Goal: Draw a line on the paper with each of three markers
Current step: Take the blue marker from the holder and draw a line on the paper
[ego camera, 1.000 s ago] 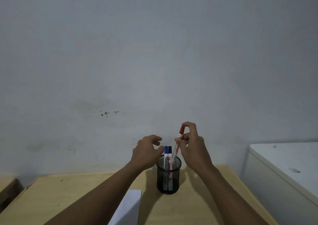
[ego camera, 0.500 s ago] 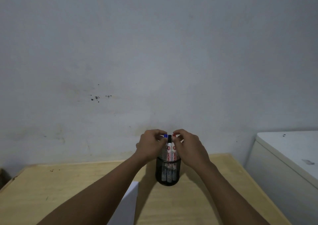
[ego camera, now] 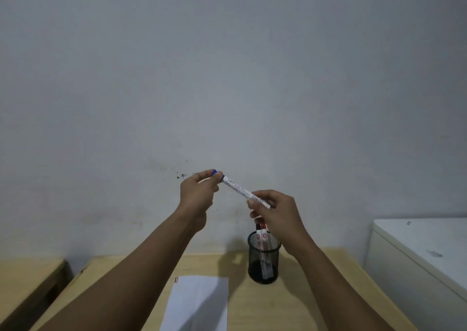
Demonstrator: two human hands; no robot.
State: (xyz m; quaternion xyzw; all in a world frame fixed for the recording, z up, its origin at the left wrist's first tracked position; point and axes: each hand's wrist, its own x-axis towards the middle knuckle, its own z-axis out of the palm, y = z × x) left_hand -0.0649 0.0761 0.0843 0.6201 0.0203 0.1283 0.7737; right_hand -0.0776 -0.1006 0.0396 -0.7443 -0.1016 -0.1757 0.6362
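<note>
Above one mesh cup [ego camera: 263, 262] with two markers [ego camera: 262, 237], left hand [ego camera: 199, 194] and right hand [ego camera: 275, 211] gripping one blue marker [ego camera: 242, 191], one paper [ego camera: 199, 303]

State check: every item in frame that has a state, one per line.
blue marker: out of the holder, held in the air between both hands, cap on
left hand: gripping the blue cap end
right hand: gripping the barrel's other end
two markers: capped, upright in the holder
mesh holder: upright on the table
paper: flat on the table, small red mark at top left corner
</note>
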